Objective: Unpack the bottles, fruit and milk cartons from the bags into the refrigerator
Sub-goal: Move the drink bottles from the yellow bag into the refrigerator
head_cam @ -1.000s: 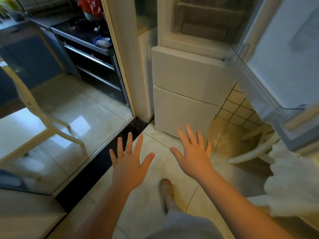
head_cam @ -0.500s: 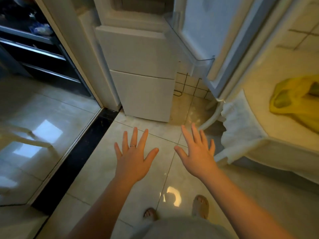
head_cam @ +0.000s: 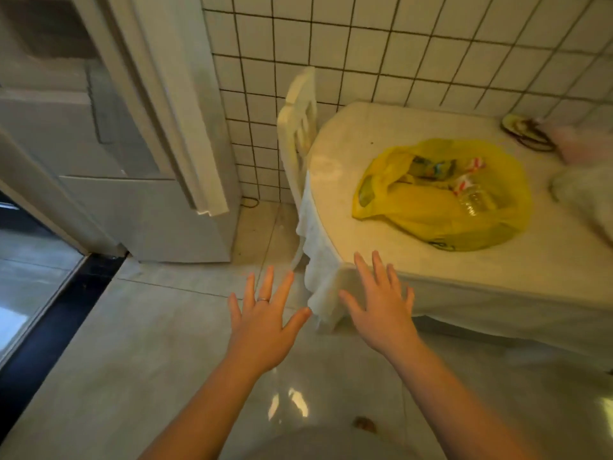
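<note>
A: Where on the table is the yellow bag found?

B: Near the table's middle, lying flat, with its mouth gaping toward the table's left end. A clear bottle is seen on its side inside; cartons may be there too, but the print cannot be read. A white bag is cut off at the table's right end.

A: And the hands?

B: Both are spread, fingers straight, and nothing is held. The right hand is held at the table's near left corner, over the hanging tablecloth. The left hand is kept off the table, over the floor beyond that corner.

A: Which is better placed?

B: The right, it is judged. The bag lies across the table from its fingertips, toward the far right, and its long axis runs roughly along the table's near edge.

A: Room to move?

B: The tabletop between the near edge and the bag is bare, so a low reach is not blocked. A chair is tucked at the table's left end. Beyond it stands the refrigerator, its door swung open toward the table, so a narrow gap is left for carrying.
</note>
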Tool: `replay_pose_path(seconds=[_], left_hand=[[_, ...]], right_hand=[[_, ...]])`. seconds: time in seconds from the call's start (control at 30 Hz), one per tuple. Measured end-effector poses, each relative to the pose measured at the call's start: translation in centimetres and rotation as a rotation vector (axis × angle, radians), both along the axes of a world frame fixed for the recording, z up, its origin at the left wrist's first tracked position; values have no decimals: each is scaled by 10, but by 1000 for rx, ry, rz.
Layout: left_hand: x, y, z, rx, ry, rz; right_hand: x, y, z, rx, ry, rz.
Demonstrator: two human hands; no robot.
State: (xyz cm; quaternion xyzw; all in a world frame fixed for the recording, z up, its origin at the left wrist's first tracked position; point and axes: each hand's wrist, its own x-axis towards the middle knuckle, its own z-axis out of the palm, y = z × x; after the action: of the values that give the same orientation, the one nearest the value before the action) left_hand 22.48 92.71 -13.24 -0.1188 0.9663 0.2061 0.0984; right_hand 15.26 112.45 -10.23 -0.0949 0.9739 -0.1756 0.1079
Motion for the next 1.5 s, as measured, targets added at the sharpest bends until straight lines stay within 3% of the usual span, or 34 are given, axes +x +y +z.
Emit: replay_pose_path(seconds=[0.23,0.47,0.9,1.17,1.5], left_hand=[[-67,150,10,77,32,-64],[-118,218,11,130,25,-123],[-273,268,-4,143,176,-146],[-408,256,9,98,267,-129],[-562,236,11,-86,139,-225]], right_hand=[[-54,160,6,22,-39,-85],[-97,235,2,-27,-42,-143],[-232,288,4,-57,108,-140],[-365,290,13,78,165,-81],[-484,286,1,250,121,60]])
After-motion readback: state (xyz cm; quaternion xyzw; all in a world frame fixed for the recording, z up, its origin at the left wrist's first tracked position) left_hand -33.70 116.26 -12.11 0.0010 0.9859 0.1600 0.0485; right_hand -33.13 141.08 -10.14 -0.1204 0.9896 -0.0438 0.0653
